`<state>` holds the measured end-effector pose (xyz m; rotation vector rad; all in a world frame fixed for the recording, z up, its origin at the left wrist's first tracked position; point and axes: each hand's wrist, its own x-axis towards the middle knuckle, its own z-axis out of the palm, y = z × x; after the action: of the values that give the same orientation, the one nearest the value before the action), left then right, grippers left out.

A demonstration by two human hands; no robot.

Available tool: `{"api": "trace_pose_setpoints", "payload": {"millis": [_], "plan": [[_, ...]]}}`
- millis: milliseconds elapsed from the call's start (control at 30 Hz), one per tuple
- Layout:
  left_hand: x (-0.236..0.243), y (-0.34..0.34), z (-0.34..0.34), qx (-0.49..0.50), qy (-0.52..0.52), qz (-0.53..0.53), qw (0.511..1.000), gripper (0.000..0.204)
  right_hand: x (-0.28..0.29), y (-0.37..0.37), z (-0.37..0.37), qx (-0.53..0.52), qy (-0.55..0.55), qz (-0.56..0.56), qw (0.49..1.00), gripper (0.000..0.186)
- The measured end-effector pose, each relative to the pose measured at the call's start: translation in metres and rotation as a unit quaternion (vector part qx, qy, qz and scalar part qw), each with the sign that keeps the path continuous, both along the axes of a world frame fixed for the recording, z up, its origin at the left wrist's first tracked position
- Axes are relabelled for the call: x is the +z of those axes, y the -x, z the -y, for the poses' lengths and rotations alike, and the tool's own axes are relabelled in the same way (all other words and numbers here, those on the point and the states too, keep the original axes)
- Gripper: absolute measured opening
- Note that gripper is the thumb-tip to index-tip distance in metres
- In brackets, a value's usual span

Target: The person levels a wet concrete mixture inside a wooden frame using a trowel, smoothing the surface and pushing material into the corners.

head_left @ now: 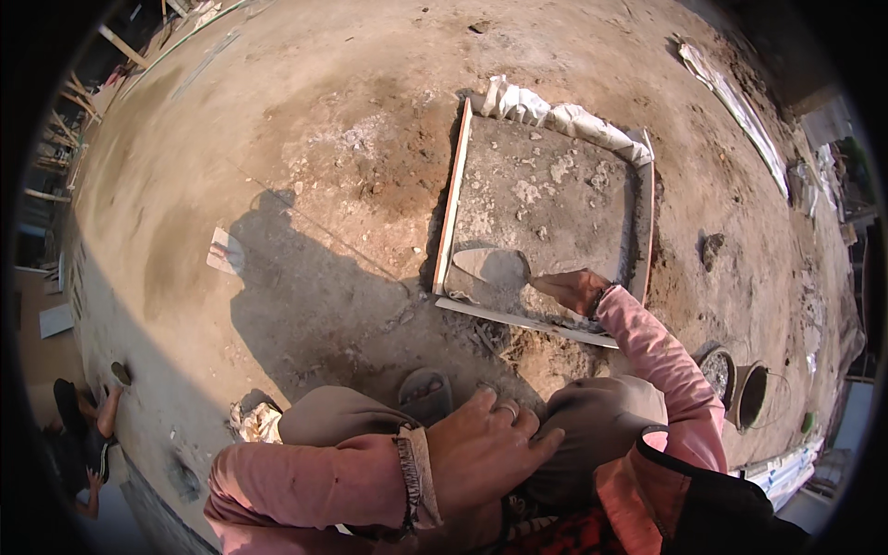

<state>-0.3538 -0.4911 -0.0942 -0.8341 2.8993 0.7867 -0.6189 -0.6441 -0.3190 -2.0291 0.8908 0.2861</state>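
Note:
My right hand [575,290] reaches over the near side of a shallow rectangular frame [451,199]. Its fingers close round the handle of what looks like a trowel [474,265], with a pale rounded blade pointing left. The blade lies low over grey, lumpy mortar [546,199] inside the frame, at the near left corner. Most of the handle is hidden by my fingers. My left hand [486,444], with a ring on one finger, rests over my bent knees with its fingers apart, holding nothing.
Crumpled white sheeting [564,118] lines the frame's far edge. Two round buckets [751,396] stand at the right. A pale flat piece [225,252] lies on the dirt ground at left, beside my shadow. Another person [92,430] is at the far left edge.

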Motion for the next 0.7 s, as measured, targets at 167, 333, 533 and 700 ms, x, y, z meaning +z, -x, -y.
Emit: {"api": "trace_pose_setpoints", "payload": {"millis": [167,333,533,700], "plan": [[0.001,0.017,0.017,-0.063,-0.038,0.01,0.997,0.048,-0.016,0.075,-0.015,-0.145,0.182,0.101,0.967,0.043],[0.021,0.014,0.022,-0.028,-0.028,-0.015,0.999,0.053,0.001,0.126,-0.021,-0.618,0.097,0.207,0.752,0.048],[0.009,0.043,0.032,-0.061,-0.047,-0.031,0.997,0.05,-0.044,0.318,-0.03,-0.909,0.183,0.133,0.351,0.041],[0.008,0.054,0.047,-0.06,-0.074,0.062,0.994,0.052,-0.075,0.399,-0.009,-0.825,0.046,-0.364,0.43,0.03]]}}
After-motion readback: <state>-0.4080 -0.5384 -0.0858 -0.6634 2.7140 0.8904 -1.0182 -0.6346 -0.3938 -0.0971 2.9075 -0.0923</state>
